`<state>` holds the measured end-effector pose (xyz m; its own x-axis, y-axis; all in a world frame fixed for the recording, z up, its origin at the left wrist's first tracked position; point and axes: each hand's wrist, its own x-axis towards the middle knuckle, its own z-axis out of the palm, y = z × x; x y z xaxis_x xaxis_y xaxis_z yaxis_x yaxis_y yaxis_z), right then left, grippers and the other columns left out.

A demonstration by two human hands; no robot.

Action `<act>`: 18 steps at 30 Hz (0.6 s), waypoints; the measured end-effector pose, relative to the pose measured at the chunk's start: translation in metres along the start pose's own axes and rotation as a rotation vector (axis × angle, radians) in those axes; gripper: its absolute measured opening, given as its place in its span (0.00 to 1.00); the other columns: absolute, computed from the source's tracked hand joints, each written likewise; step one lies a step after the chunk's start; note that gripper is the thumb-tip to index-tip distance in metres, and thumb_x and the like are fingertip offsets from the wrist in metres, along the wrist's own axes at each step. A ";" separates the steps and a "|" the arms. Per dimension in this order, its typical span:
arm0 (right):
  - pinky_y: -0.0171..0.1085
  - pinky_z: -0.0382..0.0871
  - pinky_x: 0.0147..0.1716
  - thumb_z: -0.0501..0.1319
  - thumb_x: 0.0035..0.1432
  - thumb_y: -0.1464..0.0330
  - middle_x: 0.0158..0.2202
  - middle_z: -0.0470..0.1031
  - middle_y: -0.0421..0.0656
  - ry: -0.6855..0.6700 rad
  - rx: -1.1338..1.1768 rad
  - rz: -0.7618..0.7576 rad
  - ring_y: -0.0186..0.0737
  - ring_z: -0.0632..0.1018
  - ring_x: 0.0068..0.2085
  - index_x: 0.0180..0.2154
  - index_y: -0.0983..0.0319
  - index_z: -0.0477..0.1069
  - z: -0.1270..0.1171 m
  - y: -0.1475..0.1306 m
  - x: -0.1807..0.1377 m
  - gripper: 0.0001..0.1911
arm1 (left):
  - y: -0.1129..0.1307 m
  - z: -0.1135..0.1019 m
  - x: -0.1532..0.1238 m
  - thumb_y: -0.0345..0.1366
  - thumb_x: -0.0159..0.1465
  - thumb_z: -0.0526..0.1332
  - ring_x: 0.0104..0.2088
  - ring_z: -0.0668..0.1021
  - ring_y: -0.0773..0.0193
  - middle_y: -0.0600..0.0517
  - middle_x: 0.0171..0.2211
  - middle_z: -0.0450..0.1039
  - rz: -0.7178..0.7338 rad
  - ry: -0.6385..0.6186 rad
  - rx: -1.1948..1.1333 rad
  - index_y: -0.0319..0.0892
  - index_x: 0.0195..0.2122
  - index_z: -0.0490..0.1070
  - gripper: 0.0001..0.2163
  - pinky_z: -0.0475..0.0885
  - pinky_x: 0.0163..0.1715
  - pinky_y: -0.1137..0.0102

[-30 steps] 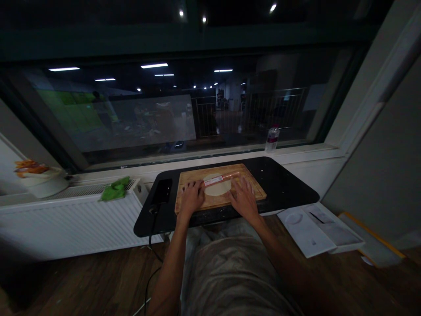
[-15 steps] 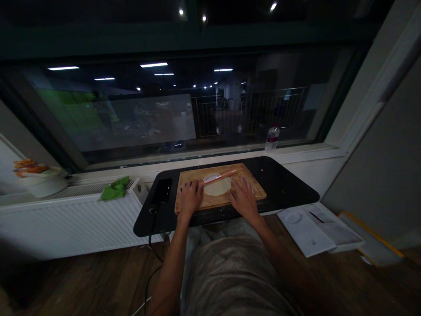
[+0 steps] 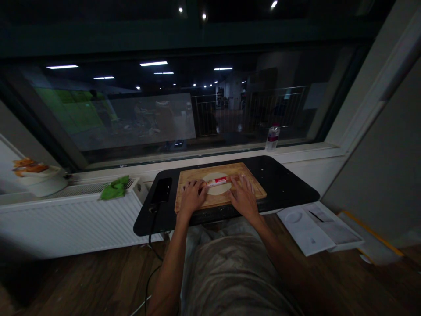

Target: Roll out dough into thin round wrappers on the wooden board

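Observation:
A slim wooden rolling pin with a red and white label lies across a round, flat sheet of dough. Under the dough is a wooden cutting board. My left hand has its fingers bent over the pin's left end. At the right end, my right hand bears on the pin, fingers curved over it and slightly spread. The palms and parts of both pin ends are hidden beneath the hands.
The board rests on a black table holding a cabled phone. A green cloth and a white bowl lie left, on the radiator. A water bottle stands on the sill; an open white box is right.
The rolling pin has come nearer to me, from the dough's far edge to its middle, and has turned so that more red label shows. Both hands stay almost in place.

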<state>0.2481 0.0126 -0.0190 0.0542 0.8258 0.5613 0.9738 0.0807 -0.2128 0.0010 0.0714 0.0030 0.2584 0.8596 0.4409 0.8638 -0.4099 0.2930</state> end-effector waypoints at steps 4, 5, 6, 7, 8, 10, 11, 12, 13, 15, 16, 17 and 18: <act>0.61 0.58 0.76 0.60 0.76 0.60 0.81 0.60 0.56 -0.010 0.006 -0.003 0.62 0.58 0.81 0.77 0.60 0.65 0.000 0.001 0.000 0.33 | 0.002 0.001 0.000 0.48 0.80 0.58 0.62 0.76 0.44 0.42 0.61 0.80 -0.039 0.010 0.006 0.47 0.61 0.79 0.18 0.71 0.63 0.52; 0.60 0.58 0.76 0.60 0.76 0.60 0.81 0.60 0.55 -0.012 0.007 0.000 0.62 0.58 0.81 0.78 0.59 0.65 0.000 0.001 0.000 0.33 | 0.003 0.000 0.001 0.48 0.80 0.57 0.61 0.77 0.43 0.41 0.60 0.81 -0.067 0.021 0.010 0.46 0.60 0.79 0.18 0.71 0.62 0.52; 0.60 0.58 0.76 0.59 0.77 0.60 0.81 0.60 0.55 -0.014 0.008 0.003 0.62 0.58 0.81 0.78 0.59 0.65 0.000 0.001 0.000 0.33 | 0.004 0.000 0.001 0.48 0.80 0.56 0.61 0.77 0.43 0.41 0.59 0.81 -0.097 0.033 0.015 0.46 0.59 0.80 0.18 0.70 0.62 0.51; 0.60 0.59 0.75 0.59 0.76 0.60 0.81 0.60 0.55 -0.018 0.009 0.005 0.62 0.58 0.81 0.78 0.59 0.65 0.000 0.001 0.000 0.33 | 0.004 -0.001 0.001 0.48 0.81 0.55 0.61 0.77 0.43 0.40 0.59 0.81 -0.127 0.046 0.020 0.46 0.58 0.80 0.18 0.70 0.62 0.51; 0.60 0.59 0.75 0.60 0.76 0.60 0.81 0.60 0.55 -0.022 0.009 0.005 0.61 0.58 0.81 0.78 0.60 0.65 0.001 0.001 0.000 0.33 | 0.005 -0.001 0.001 0.48 0.81 0.55 0.61 0.77 0.43 0.40 0.59 0.81 -0.152 0.056 0.026 0.46 0.57 0.81 0.18 0.70 0.62 0.51; 0.60 0.60 0.74 0.60 0.76 0.60 0.80 0.61 0.55 -0.028 0.009 0.003 0.62 0.60 0.80 0.77 0.60 0.66 0.001 0.001 0.000 0.33 | 0.005 -0.002 0.001 0.47 0.81 0.54 0.61 0.78 0.43 0.40 0.58 0.81 -0.179 0.067 0.037 0.47 0.57 0.81 0.18 0.70 0.62 0.51; 0.60 0.61 0.74 0.60 0.76 0.60 0.80 0.62 0.56 -0.028 0.010 0.002 0.62 0.61 0.79 0.77 0.60 0.67 0.001 0.001 0.000 0.33 | 0.005 -0.002 0.001 0.46 0.81 0.54 0.61 0.78 0.43 0.40 0.58 0.81 -0.184 0.069 0.043 0.47 0.57 0.81 0.18 0.70 0.62 0.50; 0.60 0.62 0.73 0.60 0.76 0.61 0.79 0.63 0.56 -0.027 0.011 0.000 0.62 0.62 0.79 0.77 0.59 0.67 0.001 0.001 0.000 0.33 | 0.004 -0.001 0.001 0.46 0.81 0.54 0.61 0.78 0.43 0.39 0.58 0.81 -0.184 0.070 0.051 0.46 0.57 0.81 0.18 0.70 0.62 0.50; 0.61 0.62 0.73 0.60 0.76 0.61 0.79 0.64 0.56 -0.025 0.012 -0.001 0.63 0.63 0.78 0.76 0.59 0.68 0.002 0.001 0.000 0.32 | 0.003 -0.001 0.001 0.46 0.81 0.54 0.61 0.78 0.42 0.39 0.59 0.81 -0.179 0.070 0.058 0.46 0.58 0.80 0.18 0.70 0.62 0.50; 0.61 0.63 0.72 0.60 0.75 0.61 0.78 0.65 0.56 -0.019 0.013 -0.005 0.63 0.64 0.78 0.75 0.59 0.69 0.002 0.002 0.000 0.31 | 0.002 0.000 0.000 0.47 0.80 0.56 0.61 0.78 0.43 0.40 0.59 0.81 -0.138 0.059 0.061 0.46 0.59 0.80 0.17 0.70 0.63 0.50; 0.60 0.63 0.72 0.61 0.75 0.61 0.78 0.66 0.56 -0.016 0.014 -0.008 0.63 0.64 0.78 0.75 0.59 0.70 0.002 0.002 0.000 0.31 | 0.001 0.001 0.000 0.47 0.80 0.57 0.60 0.78 0.43 0.40 0.59 0.81 -0.104 0.049 0.056 0.47 0.60 0.80 0.17 0.71 0.62 0.51; 0.60 0.63 0.72 0.61 0.75 0.61 0.78 0.66 0.56 -0.013 0.016 -0.011 0.62 0.64 0.78 0.75 0.60 0.70 0.002 0.002 -0.001 0.31 | 0.001 0.001 0.000 0.48 0.79 0.58 0.60 0.78 0.44 0.40 0.60 0.81 -0.067 0.037 0.048 0.47 0.61 0.79 0.18 0.71 0.62 0.51; 0.59 0.63 0.72 0.61 0.75 0.61 0.78 0.66 0.56 -0.009 0.018 -0.015 0.62 0.64 0.77 0.74 0.60 0.71 0.002 0.002 -0.001 0.30 | 0.000 0.002 0.000 0.48 0.79 0.59 0.60 0.78 0.44 0.41 0.60 0.81 -0.032 0.027 0.037 0.47 0.62 0.79 0.18 0.71 0.62 0.51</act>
<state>0.2498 0.0133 -0.0216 0.0375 0.8293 0.5575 0.9703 0.1032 -0.2188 0.0016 0.0715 0.0015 0.2188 0.8632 0.4550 0.8868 -0.3704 0.2763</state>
